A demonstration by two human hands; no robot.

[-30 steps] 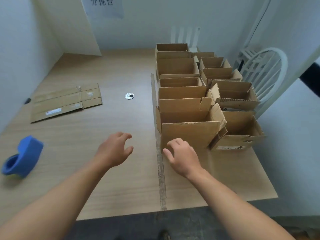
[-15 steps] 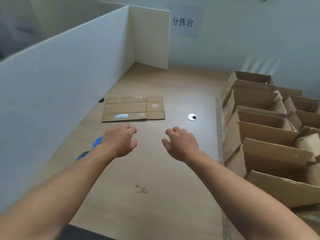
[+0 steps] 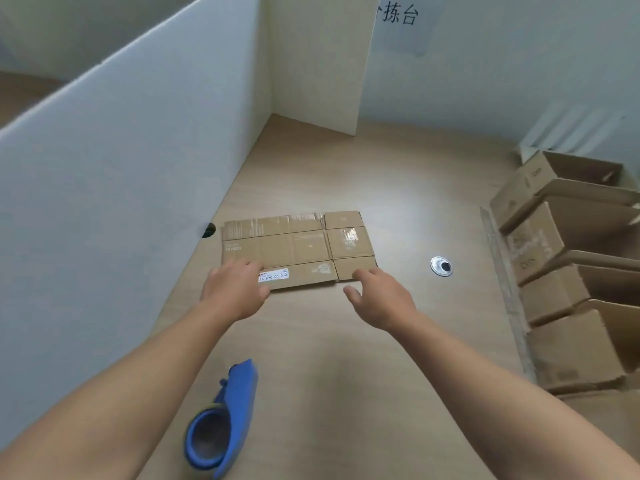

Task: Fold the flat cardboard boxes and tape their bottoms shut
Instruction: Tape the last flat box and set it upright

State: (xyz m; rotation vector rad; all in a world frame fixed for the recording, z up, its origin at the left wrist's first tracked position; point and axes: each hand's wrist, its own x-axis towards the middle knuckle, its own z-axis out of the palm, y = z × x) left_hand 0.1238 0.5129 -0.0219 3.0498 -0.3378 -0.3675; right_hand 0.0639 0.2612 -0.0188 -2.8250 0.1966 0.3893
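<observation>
Both your hands are out over the flat box (image 3: 298, 249), which lies label up on the counter (image 3: 398, 202) close to its left edge, just beside the white partition (image 3: 121, 202). Your left hand (image 3: 235, 292) rests on the near-left part of the card, fingers loosely spread next to the white label, thumb out at the near edge. Your right hand (image 3: 381, 296) is at the near-right corner, fingertips touching the small end flap or just short of it; I can't tell which. Nothing is clamped yet: both hands are relaxed and unclosed. They sit one at each end, so by my reading you mean to lift the sheet level.

That makes this the pick-up step, with the opening-out and the bottom flaps yet to do. Along the counter's right edge the folded boxes (image 3: 571, 271) stand packed in a row, so a good share of the job looks done. The blue tape dispenser (image 3: 221, 417) lies toward the near edge, beside your left forearm, handy for when the bottom is closed. Mind that forearm: pull the card straight back and you could knock the dispenser. The card is thin and lies flush, so expect to work a thumb under the near edge. The round grommet (image 3: 441, 266) sits between flat box and row, clear of both.
</observation>
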